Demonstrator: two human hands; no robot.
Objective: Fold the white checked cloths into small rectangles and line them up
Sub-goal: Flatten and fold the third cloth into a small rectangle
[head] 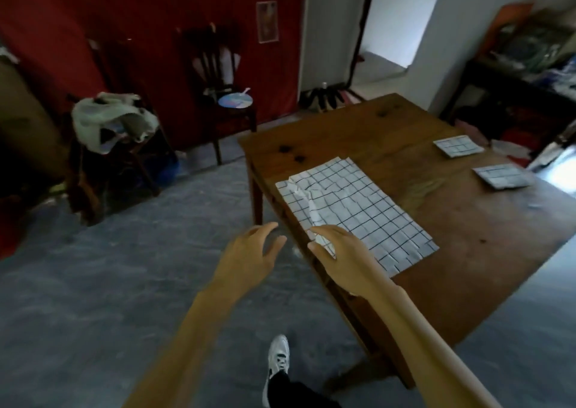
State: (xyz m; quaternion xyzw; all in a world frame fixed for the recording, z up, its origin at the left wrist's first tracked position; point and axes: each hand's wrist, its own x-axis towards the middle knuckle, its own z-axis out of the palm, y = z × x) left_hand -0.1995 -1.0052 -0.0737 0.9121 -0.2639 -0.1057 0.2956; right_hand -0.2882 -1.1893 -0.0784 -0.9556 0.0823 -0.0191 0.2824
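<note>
**Q:** What surrounds the person, nearest first?

**A:** A white shoe (278,357) on a grey floor (93,283). Beyond it, a brown wooden surface (467,245) stands at the right. Against a red wall (140,18) stands a chair (218,96) with a round fan (236,100) on its seat. To the left is a stand heaped with pale fabric (109,118). A cluttered shelf (530,65) sits far right.

**Q:** Any writing?

**A:** None readable; a poster (267,21) on the wall is too blurred.

**Q:** And the hands?

**A:** The left hand (252,252) hovers off the surface's edge, fingers spread and loosely bent, holding nothing. The right hand (339,252) rests on the near corner of the cloth (358,208); whether it pinches the fabric I cannot tell.

**Q:** Where are the cloths?

**A:** That one lies open, rumpled along its left side, near the surface's left edge. Two folded cloths, one nearer (501,175) and one farther (458,146), lie apart at the far right.
</note>
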